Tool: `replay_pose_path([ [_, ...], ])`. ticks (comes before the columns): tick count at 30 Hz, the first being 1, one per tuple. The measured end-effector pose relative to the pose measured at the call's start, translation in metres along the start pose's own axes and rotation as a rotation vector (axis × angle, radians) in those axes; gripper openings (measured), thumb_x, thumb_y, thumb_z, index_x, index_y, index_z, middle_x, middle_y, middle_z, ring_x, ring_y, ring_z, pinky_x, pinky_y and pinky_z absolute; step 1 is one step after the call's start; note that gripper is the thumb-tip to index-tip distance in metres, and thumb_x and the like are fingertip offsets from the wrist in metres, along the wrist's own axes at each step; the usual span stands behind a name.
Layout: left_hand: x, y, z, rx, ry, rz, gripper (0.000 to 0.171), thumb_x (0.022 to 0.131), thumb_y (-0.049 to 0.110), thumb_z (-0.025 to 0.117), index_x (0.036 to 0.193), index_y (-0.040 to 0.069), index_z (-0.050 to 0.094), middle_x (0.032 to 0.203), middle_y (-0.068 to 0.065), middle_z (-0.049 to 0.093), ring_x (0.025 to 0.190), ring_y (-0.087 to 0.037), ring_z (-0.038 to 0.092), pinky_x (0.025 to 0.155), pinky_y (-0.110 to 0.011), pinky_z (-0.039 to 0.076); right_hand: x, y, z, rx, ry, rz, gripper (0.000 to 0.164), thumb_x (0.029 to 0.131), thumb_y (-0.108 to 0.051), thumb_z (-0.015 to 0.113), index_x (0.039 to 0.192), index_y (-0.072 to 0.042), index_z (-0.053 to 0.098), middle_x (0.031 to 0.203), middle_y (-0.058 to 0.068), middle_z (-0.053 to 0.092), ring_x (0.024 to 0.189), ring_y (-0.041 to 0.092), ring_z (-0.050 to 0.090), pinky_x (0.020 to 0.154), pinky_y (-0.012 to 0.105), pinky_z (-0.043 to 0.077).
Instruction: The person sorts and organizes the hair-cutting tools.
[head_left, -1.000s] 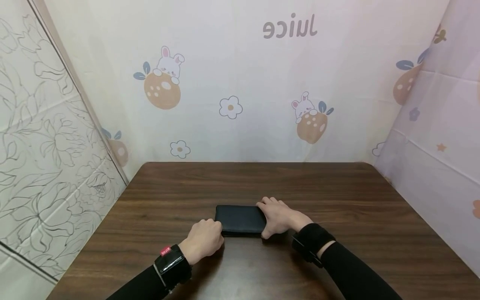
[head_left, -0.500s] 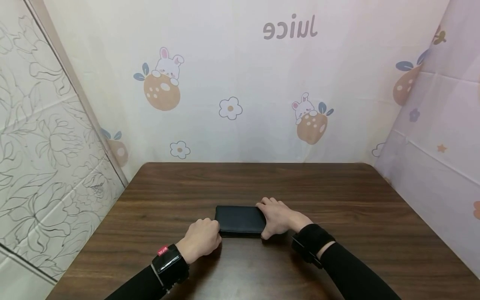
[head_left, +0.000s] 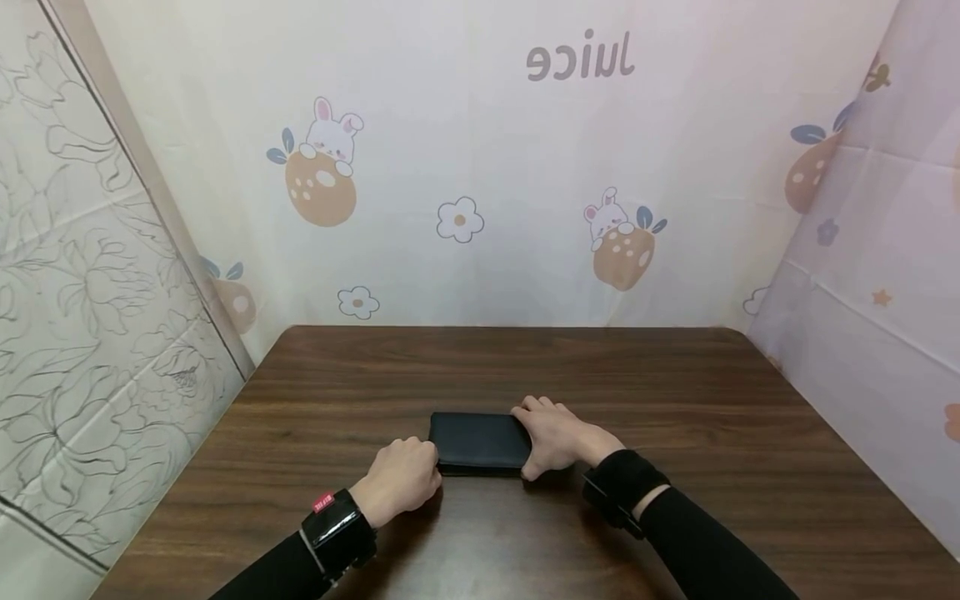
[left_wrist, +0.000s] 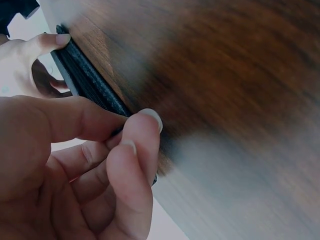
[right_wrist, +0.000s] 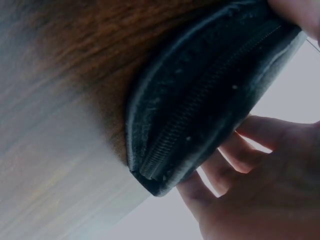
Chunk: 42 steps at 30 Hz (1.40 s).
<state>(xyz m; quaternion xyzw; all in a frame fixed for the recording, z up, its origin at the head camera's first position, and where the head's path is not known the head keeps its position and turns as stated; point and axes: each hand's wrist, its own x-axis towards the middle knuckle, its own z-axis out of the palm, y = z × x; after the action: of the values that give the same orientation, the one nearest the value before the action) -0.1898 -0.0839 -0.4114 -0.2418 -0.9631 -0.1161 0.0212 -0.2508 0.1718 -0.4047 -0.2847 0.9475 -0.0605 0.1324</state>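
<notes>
A flat black zip wallet (head_left: pixel 480 444) lies on the brown wooden table (head_left: pixel 480 367). At its left end my left hand (head_left: pixel 401 475) pinches with thumb and curled fingers at the near corner; the fingertips hide what lies between them. My right hand (head_left: pixel 558 437) grips the right end, thumb at the near edge and fingers spread over the far edge. In the right wrist view the zipper (right_wrist: pixel 185 107) runs along the wallet's side with its teeth meshed. The left wrist view has the wallet's edge (left_wrist: pixel 85 72) running from the left fingertips to the right thumb.
A pale curtain (head_left: pixel 465 125) with printed rabbits and fruit hangs behind the table. Another printed sheet (head_left: pixel 870 275) borders the right side, and a flower-patterned panel (head_left: pixel 97 292) stands at the left. Both wrists wear black bands (head_left: pixel 339 533).
My left hand has shifted slightly left along the wallet's near corner. The right hand and the wallet stay in place; the head view has tilted very slightly.
</notes>
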Motion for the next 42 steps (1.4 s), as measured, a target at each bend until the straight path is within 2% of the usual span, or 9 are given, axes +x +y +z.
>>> replay_pose_path([
  [5, 0.000, -0.002, 0.000, 0.004, -0.012, -0.013, 0.032, 0.076, 0.009, 0.056, 0.051, 0.018, 0.037, 0.049, 0.008, 0.028, 0.040, -0.006, 0.030, 0.035, -0.022, 0.027, 0.000, 0.000, 0.001, -0.003, 0.003, -0.001, 0.089, 0.064, -0.044, 0.073, 0.137, -0.008, 0.037, 0.130, 0.010, 0.038, 0.113, 0.026, 0.036, 0.094, 0.046, 0.030],
  [13, 0.000, -0.008, -0.002, 0.002, 0.013, -0.021, 0.032, 0.076, 0.009, 0.057, 0.051, 0.018, 0.039, 0.051, 0.008, 0.029, 0.044, -0.008, 0.031, 0.037, -0.024, 0.029, -0.003, 0.001, 0.001, 0.000, 0.000, 0.000, 0.088, 0.065, -0.044, 0.072, 0.137, -0.009, 0.037, 0.131, 0.009, 0.037, 0.113, 0.026, 0.036, 0.094, 0.046, 0.030],
  [20, 0.001, -0.007, -0.004, 0.010, 0.000, -0.013, 0.029, 0.076, 0.009, 0.057, 0.053, 0.017, 0.042, 0.052, 0.007, 0.032, 0.044, -0.008, 0.032, 0.037, -0.024, 0.030, -0.003, 0.002, 0.002, -0.013, 0.003, -0.004, 0.088, 0.065, -0.045, 0.072, 0.137, -0.009, 0.037, 0.129, 0.009, 0.038, 0.112, 0.025, 0.036, 0.093, 0.046, 0.031],
  [27, 0.003, -0.015, 0.001, 0.009, -0.011, -0.036, 0.029, 0.077, 0.011, 0.057, 0.053, 0.018, 0.042, 0.050, 0.007, 0.033, 0.043, -0.008, 0.033, 0.037, -0.024, 0.029, -0.003, 0.002, 0.002, -0.016, 0.005, -0.015, 0.088, 0.065, -0.045, 0.072, 0.137, -0.009, 0.037, 0.129, 0.009, 0.038, 0.111, 0.025, 0.036, 0.092, 0.045, 0.032],
  [35, 0.006, -0.017, -0.001, -0.007, -0.054, -0.034, 0.032, 0.079, 0.013, 0.057, 0.052, 0.019, 0.041, 0.047, 0.008, 0.033, 0.041, -0.008, 0.035, 0.039, -0.024, 0.028, -0.003, 0.001, 0.001, -0.027, 0.001, -0.007, 0.088, 0.065, -0.046, 0.072, 0.137, -0.009, 0.037, 0.129, 0.008, 0.038, 0.111, 0.024, 0.036, 0.093, 0.044, 0.031],
  [42, 0.006, -0.017, -0.002, 0.001, -0.039, -0.027, 0.031, 0.077, 0.013, 0.056, 0.051, 0.019, 0.040, 0.049, 0.007, 0.034, 0.043, -0.009, 0.036, 0.039, -0.026, 0.030, -0.003, 0.001, 0.001, -0.027, 0.003, -0.006, 0.088, 0.064, -0.046, 0.072, 0.137, -0.010, 0.037, 0.129, 0.008, 0.039, 0.110, 0.023, 0.036, 0.093, 0.044, 0.032],
])
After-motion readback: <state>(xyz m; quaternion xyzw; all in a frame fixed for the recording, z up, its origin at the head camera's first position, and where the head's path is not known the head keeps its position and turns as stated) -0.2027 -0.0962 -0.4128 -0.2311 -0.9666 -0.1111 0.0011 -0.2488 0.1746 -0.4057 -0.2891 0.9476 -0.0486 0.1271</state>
